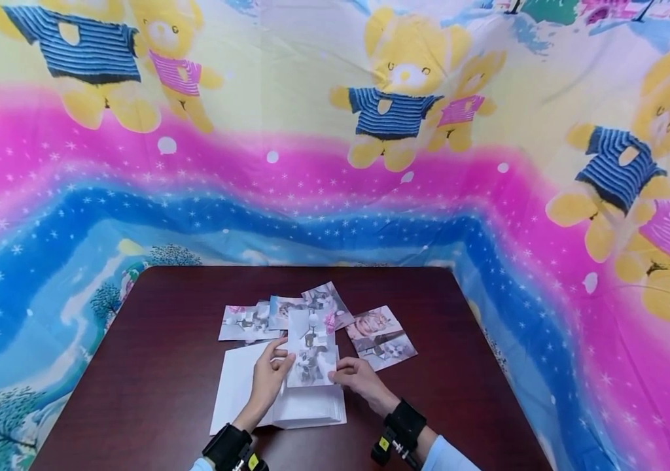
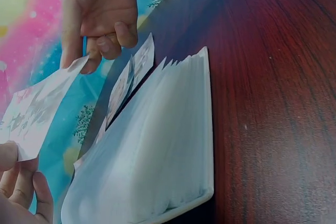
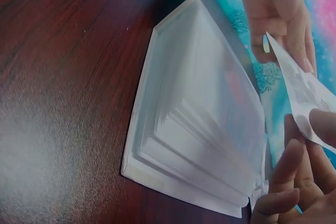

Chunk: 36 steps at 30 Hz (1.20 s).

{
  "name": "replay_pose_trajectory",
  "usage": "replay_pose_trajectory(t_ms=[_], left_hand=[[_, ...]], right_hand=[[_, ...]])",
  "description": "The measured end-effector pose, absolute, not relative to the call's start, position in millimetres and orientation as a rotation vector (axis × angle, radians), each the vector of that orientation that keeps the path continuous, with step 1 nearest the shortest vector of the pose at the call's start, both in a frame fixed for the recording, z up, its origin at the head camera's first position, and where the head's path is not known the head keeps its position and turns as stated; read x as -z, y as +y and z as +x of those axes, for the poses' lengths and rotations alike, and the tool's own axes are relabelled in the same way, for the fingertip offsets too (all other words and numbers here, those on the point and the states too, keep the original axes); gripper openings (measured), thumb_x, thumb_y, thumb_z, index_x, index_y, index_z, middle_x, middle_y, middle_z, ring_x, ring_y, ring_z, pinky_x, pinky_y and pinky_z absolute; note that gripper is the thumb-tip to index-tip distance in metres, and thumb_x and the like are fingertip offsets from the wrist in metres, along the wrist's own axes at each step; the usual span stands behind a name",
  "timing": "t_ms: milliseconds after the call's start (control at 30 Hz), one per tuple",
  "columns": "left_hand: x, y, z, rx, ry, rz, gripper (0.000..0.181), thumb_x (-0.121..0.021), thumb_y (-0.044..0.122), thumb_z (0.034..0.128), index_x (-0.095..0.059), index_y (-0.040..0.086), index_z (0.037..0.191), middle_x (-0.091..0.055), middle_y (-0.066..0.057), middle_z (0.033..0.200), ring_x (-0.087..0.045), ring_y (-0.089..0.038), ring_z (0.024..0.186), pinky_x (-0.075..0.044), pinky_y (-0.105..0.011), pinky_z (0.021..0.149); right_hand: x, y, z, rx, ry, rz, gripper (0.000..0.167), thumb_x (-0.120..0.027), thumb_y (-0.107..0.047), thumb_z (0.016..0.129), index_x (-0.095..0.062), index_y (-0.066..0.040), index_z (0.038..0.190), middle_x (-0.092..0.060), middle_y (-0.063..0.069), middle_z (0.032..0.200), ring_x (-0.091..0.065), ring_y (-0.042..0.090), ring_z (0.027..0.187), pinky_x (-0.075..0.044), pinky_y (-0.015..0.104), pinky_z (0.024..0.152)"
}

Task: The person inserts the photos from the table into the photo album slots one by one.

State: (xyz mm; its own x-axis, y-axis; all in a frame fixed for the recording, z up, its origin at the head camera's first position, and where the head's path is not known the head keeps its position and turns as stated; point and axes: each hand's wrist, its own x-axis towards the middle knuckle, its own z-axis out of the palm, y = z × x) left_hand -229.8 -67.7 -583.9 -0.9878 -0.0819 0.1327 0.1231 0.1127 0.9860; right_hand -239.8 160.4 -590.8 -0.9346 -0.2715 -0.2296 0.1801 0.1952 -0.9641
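Observation:
A printed photo sheet (image 1: 311, 350) is held up above an open white album (image 1: 308, 405) with clear sleeve pages. My left hand (image 1: 270, 376) pinches its left edge, and my right hand (image 1: 364, 383) pinches its lower right corner. In the left wrist view the photo (image 2: 39, 108) hangs between both hands, apart from the album (image 2: 157, 150). The right wrist view has the photo (image 3: 307, 95) between thumb and fingers, beside the album's stacked pages (image 3: 199, 114).
Several loose photos lie behind the album, including one at the left (image 1: 245, 322) and one at the back (image 1: 329, 302). Two more photos (image 1: 381, 337) lie to the right. A dark wooden table (image 1: 164, 366) stands against a patterned cloth (image 1: 311, 176).

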Motion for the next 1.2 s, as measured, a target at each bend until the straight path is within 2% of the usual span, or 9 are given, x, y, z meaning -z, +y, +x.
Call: replay_pose_trajectory(t_ms=[167, 333, 400, 533, 733, 867, 1000, 1100, 1200], left_hand=[[595, -70, -229, 2.003, -2.215, -0.026, 0.043, -0.066, 0.007, 0.0947, -0.053, -0.004, 0.134, -0.063, -0.017, 0.096, -0.061, -0.014, 0.062, -0.043, -0.02, 0.055], [583, -69, -218, 2.005, -2.237, -0.052, 0.041, -0.064, 0.003, 0.095, -0.052, -0.008, 0.133, -0.062, -0.021, 0.097, -0.065, -0.023, 0.066, -0.044, -0.021, 0.057], [583, -68, -217, 1.983, -2.272, -0.044, 0.041, -0.064, 0.001, 0.0948, -0.052, -0.008, 0.133, -0.063, -0.021, 0.096, -0.066, -0.027, 0.069, -0.046, -0.022, 0.058], [606, -68, -222, 1.936, -2.281, -0.091, 0.041, -0.067, 0.008, 0.0942, -0.056, -0.003, 0.132, -0.065, -0.016, 0.095, -0.069, -0.023, 0.073, -0.049, -0.023, 0.06], [612, -69, -225, 1.785, -2.339, -0.163, 0.036, -0.067, 0.012, 0.0947, -0.059, -0.001, 0.128, -0.069, -0.015, 0.095, -0.071, -0.026, 0.079, -0.055, -0.028, 0.066], [612, -70, -227, 1.558, -2.392, -0.204, 0.029, -0.066, 0.006, 0.0942, -0.063, -0.001, 0.122, -0.072, -0.013, 0.099, -0.071, -0.027, 0.087, -0.057, -0.035, 0.072], [613, -73, -231, 1.163, -2.43, -0.351, 0.027, -0.071, 0.002, 0.0889, -0.068, -0.001, 0.115, -0.071, -0.013, 0.103, -0.068, -0.03, 0.094, -0.055, -0.043, 0.074], [616, -76, -236, 0.85, -2.462, -0.537, 0.031, -0.077, 0.008, 0.0853, -0.069, 0.001, 0.114, -0.069, -0.013, 0.107, -0.065, -0.032, 0.103, -0.053, -0.047, 0.079], [618, -79, -241, 0.625, -2.517, -0.745, 0.038, -0.079, 0.018, 0.0845, -0.067, 0.002, 0.117, -0.067, -0.016, 0.116, -0.06, -0.036, 0.114, -0.049, -0.051, 0.09]], right_hand=[[591, 160, -246, 1.708, 2.172, -0.129, 0.022, -0.068, -0.018, 0.094, -0.063, 0.002, 0.1, -0.062, -0.002, 0.077, -0.058, 0.018, 0.069, -0.042, 0.028, 0.062], [586, 159, -256, 1.708, 2.185, -0.146, 0.025, -0.069, -0.022, 0.093, -0.063, 0.0, 0.103, -0.062, -0.002, 0.08, -0.06, 0.023, 0.074, -0.04, 0.025, 0.06], [585, 158, -262, 1.741, 2.178, -0.154, 0.024, -0.069, -0.02, 0.093, -0.062, 0.001, 0.104, -0.061, -0.003, 0.079, -0.057, 0.021, 0.072, -0.038, 0.024, 0.058], [582, 155, -276, 1.802, 2.177, -0.198, 0.022, -0.068, -0.014, 0.093, -0.061, 0.004, 0.102, -0.062, -0.004, 0.078, -0.053, 0.012, 0.07, -0.041, 0.025, 0.059], [571, 159, -296, 1.754, 2.21, -0.293, 0.021, -0.068, -0.009, 0.093, -0.062, 0.008, 0.104, -0.066, 0.002, 0.086, -0.057, 0.009, 0.074, -0.048, 0.024, 0.062], [558, 162, -312, 1.736, 2.273, -0.362, 0.021, -0.068, -0.006, 0.093, -0.061, 0.009, 0.105, -0.067, 0.009, 0.09, -0.06, 0.013, 0.078, -0.05, 0.025, 0.064], [548, 162, -333, 1.806, 2.329, -0.352, 0.017, -0.066, -0.001, 0.092, -0.061, 0.01, 0.104, -0.066, 0.016, 0.089, -0.06, 0.02, 0.077, -0.051, 0.029, 0.064], [544, 159, -347, 1.834, 2.384, -0.318, 0.015, -0.066, 0.002, 0.091, -0.06, 0.011, 0.102, -0.065, 0.016, 0.087, -0.059, 0.019, 0.075, -0.053, 0.033, 0.066], [543, 154, -359, 1.842, 2.427, -0.309, 0.014, -0.065, 0.004, 0.09, -0.059, 0.012, 0.101, -0.064, 0.016, 0.087, -0.058, 0.017, 0.076, -0.056, 0.041, 0.072]])
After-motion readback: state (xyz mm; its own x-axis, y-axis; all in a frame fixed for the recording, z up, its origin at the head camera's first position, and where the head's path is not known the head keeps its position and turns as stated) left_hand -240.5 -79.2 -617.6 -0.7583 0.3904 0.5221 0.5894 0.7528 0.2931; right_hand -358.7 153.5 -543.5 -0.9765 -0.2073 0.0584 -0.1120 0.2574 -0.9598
